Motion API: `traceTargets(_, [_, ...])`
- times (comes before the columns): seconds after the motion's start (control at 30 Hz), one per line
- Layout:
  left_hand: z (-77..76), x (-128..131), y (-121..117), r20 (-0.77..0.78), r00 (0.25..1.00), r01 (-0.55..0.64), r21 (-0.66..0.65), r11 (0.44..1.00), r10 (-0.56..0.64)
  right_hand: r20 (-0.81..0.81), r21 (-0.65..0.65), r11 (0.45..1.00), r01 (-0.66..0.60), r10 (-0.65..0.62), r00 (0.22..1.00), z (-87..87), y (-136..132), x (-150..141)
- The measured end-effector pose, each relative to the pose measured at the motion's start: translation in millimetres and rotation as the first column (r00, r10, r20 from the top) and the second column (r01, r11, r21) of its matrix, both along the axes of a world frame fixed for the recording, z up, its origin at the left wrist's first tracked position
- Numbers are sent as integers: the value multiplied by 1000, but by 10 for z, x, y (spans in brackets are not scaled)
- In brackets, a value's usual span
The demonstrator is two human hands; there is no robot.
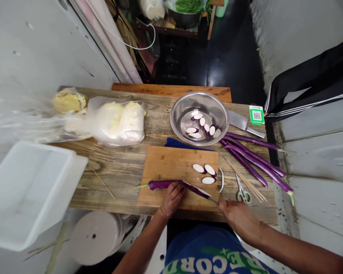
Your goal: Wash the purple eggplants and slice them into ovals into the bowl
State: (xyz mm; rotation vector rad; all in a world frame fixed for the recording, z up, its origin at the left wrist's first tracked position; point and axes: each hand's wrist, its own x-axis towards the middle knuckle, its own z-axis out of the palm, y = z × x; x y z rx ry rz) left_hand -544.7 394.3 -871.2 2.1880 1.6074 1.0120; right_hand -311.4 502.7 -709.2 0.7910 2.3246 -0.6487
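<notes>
A long purple eggplant point(160, 185) lies across the near side of a wooden cutting board point(165, 163). My left hand point(171, 198) presses down on it, fingers curled over it. My right hand point(238, 217) grips a knife point(201, 192) whose blade lies slanted across the eggplant's cut end. Three white oval slices point(205, 173) rest on the board's right side.
A metal bowl point(183, 110) holds several slices. Several whole eggplants point(254, 158), thin skewers point(246, 179), scissors point(242, 192), a cleaver point(241, 122) and a green QR card point(256, 114) lie at right. Bagged cabbage point(117, 121) and a white tub point(25, 190) sit left. A person's dark sleeve point(308, 85) reaches in.
</notes>
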Motion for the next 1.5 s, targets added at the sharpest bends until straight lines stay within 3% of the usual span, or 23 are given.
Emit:
traceTargets(0.27, [34,-5,27,52,999,-1,-20,1000,2,43,13,1000,-28,27,999,-73,73,-76])
traceTargets(0.5, [121,-36,55,5,999,39,20,999,-39,3,61,998,-18,18,1000,-478,35,-389])
traceTargets(0.6, [106,-182,-25,-84,996,1,20,1000,0,-29,60,997,47,-46,999,-538,29,-389])
traceTargets(0.73, [83,-307,-95,-119,988,-106,-18,994,104,-54,64,992,110,-107,993,-514,74,-271])
traceTargets(0.9, [113,-97,3,-64,998,-19,-10,1000,18,-95,142,987,78,-65,993,-443,116,-94])
traceTargets(1.03, [139,66,65,-56,998,-9,6,1000,9,-55,95,995,37,-31,998,-218,68,-29])
traceTargets(1.2, [118,64,46,-64,998,-1,7,1000,2,34,46,999,-1,0,999,14,-22,-17])
traceTargets(1.5, [98,61,33,-47,999,5,34,999,-3,21,29,999,14,-15,1000,-44,-128,13])
